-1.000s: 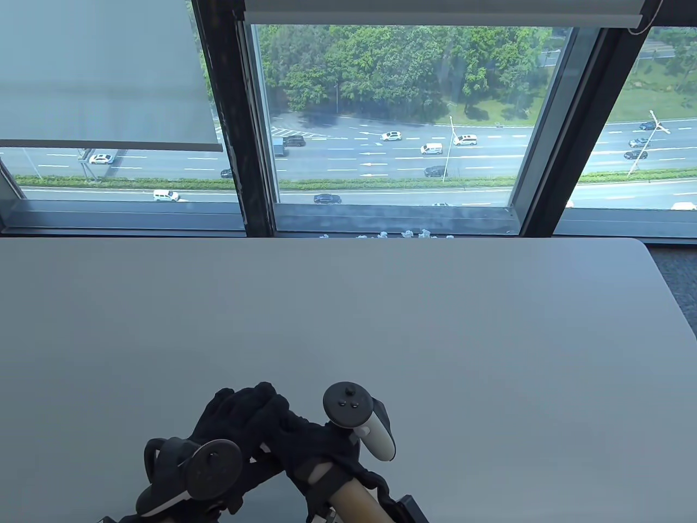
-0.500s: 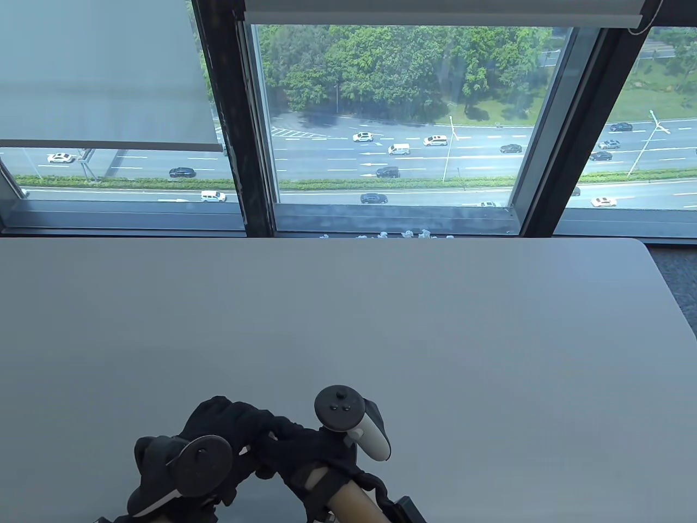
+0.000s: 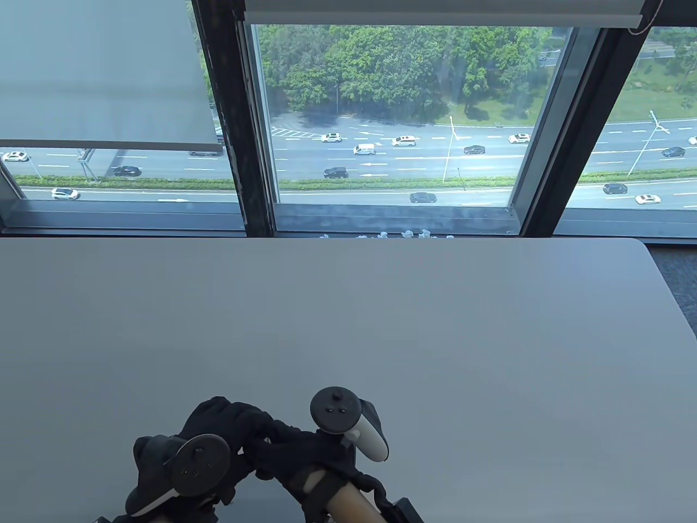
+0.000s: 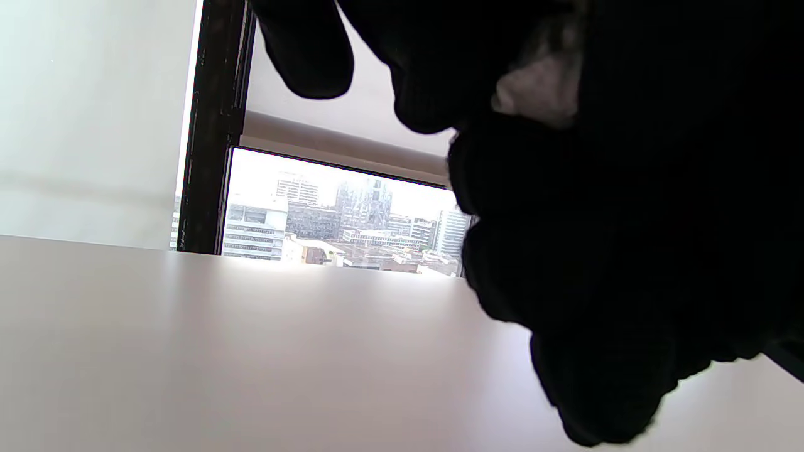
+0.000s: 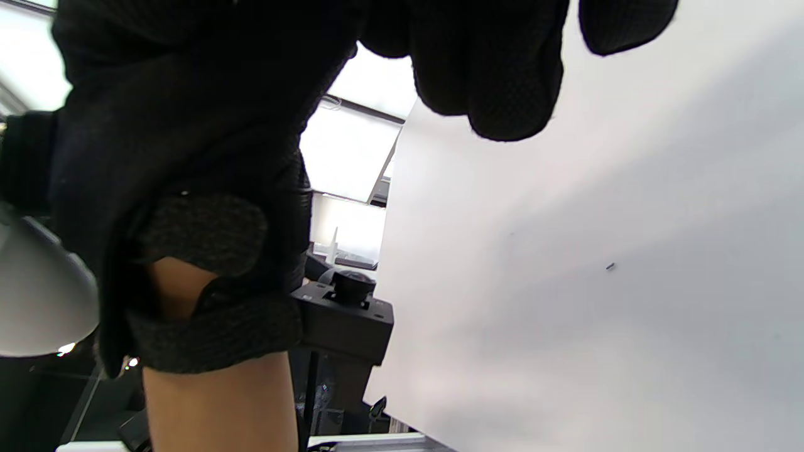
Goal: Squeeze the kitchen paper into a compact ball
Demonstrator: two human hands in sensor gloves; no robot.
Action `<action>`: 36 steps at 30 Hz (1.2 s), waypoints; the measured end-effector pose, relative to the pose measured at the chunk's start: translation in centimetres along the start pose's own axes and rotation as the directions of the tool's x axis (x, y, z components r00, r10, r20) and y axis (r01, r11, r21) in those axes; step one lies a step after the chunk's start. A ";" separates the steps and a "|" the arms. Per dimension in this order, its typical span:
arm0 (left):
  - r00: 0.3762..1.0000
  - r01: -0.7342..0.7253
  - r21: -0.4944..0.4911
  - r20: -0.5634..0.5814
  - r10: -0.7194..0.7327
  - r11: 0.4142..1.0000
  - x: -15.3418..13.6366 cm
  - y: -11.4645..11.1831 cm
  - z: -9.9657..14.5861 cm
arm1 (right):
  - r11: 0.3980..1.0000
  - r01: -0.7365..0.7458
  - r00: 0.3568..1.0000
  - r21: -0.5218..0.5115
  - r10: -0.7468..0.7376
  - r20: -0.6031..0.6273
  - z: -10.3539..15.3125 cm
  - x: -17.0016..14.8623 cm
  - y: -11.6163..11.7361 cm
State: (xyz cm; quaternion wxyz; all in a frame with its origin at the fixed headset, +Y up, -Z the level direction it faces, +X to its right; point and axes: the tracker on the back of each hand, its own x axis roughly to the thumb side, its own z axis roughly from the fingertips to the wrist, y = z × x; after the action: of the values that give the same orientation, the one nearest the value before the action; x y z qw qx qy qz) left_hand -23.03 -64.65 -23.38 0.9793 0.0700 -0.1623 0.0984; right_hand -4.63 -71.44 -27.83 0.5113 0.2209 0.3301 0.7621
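Note:
Both black-gloved hands are clasped together low over the near edge of the grey table (image 3: 381, 327). My left hand (image 3: 220, 425) curls its fingers around the kitchen paper, and my right hand (image 3: 283, 447) presses against it from the right. The paper is hidden in the table view. In the left wrist view only a small white patch of the kitchen paper (image 4: 537, 85) shows between the dark fingers (image 4: 565, 220). The right wrist view shows my right fingers (image 5: 496, 69) curled at the top and the left wrist (image 5: 207, 282); no paper shows there.
Several small crumpled white paper balls (image 3: 405, 235) lie just beyond the table's far edge by the window. The table's right corner (image 3: 648, 245) is rounded, with carpet past it.
The clasped hands have drawn a little toward the near edge and to the left, and the fingers have closed tighter together.

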 end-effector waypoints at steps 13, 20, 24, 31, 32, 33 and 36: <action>1.000 -0.004 -0.029 0.029 0.005 1.000 0.4 -0.4 0.0 | 1.000 0.008 0.998 -0.016 -0.006 0.070 0.2 0.2 -1.3; 1.000 -0.024 -0.025 0.000 0.024 0.999 -0.2 0.0 -0.2 | 0.999 0.033 0.999 0.036 -0.034 0.037 -0.3 -0.3 -0.5; 1.000 0.000 -0.041 0.018 0.000 0.999 0.1 -0.6 -0.1 | 1.000 -0.011 0.999 0.000 0.011 0.048 -0.2 -0.2 -0.8; 1.000 0.002 -0.026 0.030 -0.001 1.000 0.2 -0.3 -0.1 | 0.999 -0.039 0.998 0.021 0.038 0.051 -0.2 -0.3 -1.2; 1.000 -0.007 -0.027 0.020 0.008 1.000 0.1 -0.2 -0.1 | 0.999 -0.042 0.998 0.014 0.041 0.044 -0.3 -0.4 -1.1; 1.000 -0.005 -0.026 0.014 0.005 1.000 0.0 -0.1 -0.2 | 0.999 -0.045 0.998 0.012 0.045 0.039 -0.3 -0.4 -1.1; 1.000 -0.024 -0.041 0.005 0.025 0.999 -0.2 -0.3 -0.3 | 0.999 -0.013 0.999 0.041 0.012 0.037 -0.5 -0.6 -0.8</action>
State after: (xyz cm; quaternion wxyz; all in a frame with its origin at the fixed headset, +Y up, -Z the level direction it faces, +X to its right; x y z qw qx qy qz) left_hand -23.11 -64.88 -23.78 0.9788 0.0484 -0.1677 0.1069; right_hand -4.21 -71.93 -28.74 0.5079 0.2472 0.3349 0.7542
